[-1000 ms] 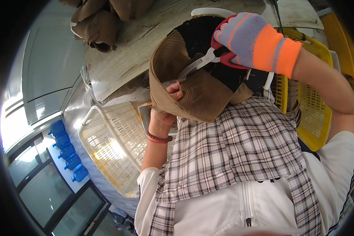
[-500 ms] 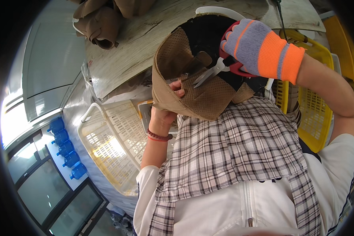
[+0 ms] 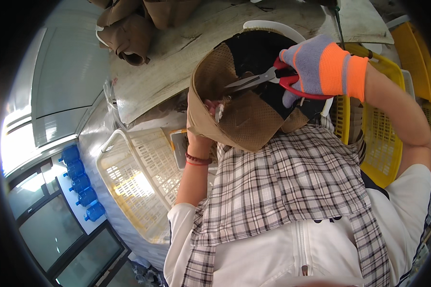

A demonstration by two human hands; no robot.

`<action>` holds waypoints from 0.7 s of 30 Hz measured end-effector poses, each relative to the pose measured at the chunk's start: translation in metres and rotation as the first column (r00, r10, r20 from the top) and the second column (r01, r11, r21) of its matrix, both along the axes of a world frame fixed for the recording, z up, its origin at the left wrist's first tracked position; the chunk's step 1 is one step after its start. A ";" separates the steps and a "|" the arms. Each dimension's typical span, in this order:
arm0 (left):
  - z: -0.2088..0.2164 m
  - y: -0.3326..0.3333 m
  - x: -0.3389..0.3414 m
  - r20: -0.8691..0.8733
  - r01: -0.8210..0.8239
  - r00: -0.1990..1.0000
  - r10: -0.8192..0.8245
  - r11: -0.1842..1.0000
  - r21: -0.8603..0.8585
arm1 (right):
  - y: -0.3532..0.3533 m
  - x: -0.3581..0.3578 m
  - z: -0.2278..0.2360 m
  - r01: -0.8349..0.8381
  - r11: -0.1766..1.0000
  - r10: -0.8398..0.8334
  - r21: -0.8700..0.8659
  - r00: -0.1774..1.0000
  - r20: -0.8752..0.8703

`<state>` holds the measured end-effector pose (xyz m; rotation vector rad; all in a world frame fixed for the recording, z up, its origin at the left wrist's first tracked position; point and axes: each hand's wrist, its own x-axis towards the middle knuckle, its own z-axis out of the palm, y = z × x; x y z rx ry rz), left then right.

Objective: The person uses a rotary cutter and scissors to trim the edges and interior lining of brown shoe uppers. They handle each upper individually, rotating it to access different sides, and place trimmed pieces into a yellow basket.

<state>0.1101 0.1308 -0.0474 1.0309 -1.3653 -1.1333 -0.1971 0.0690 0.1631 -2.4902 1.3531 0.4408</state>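
A curved brown perforated fabric piece (image 3: 254,119) with a black lining stands up over my lap, its inner side toward me. My bare left hand (image 3: 209,106) grips its left wall, fingertips showing inside and the rest mostly hidden behind the brown material. My right hand (image 3: 316,67), in a grey and orange glove, is closed around the red handles of a pair of scissors (image 3: 256,80). The blades point left into the hollow of the piece, just above my left fingertips. Something small and pale, perhaps thread, shows by those fingertips; I cannot make it out.
More brown fabric pieces (image 3: 127,40) lie on the worn table (image 3: 177,60) at the far left. A cream plastic basket (image 3: 139,179) stands left of my lap, a yellow basket (image 3: 383,129) to the right. Blue water jugs (image 3: 81,184) line the left wall. A dark cord (image 3: 340,28) hangs beyond my right hand.
The scissors have swung from pointing down-left to nearly level, their tips now higher and farther left. My right hand has dropped slightly. The brown piece has shifted slightly within my left hand's grip.
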 end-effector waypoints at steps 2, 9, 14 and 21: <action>-0.008 -0.016 0.002 0.205 -0.063 0.976 0.076 0.996 -0.067 | -0.003 0.008 0.012 0.016 0.988 -0.002 0.156 0.996 -0.094; 0.063 -0.031 -0.039 -0.736 0.322 0.677 0.027 0.888 0.329 | -0.034 -0.007 0.001 0.000 0.454 -0.200 0.891 0.974 0.102; 0.066 -0.024 -0.035 -0.765 0.381 0.640 0.070 0.836 0.396 | -0.027 0.008 0.004 0.036 0.346 -0.245 0.937 0.968 0.054; 0.061 -0.024 -0.027 -0.768 0.400 0.636 0.078 0.817 0.415 | -0.022 0.016 0.002 0.087 0.291 -0.331 0.953 0.943 0.015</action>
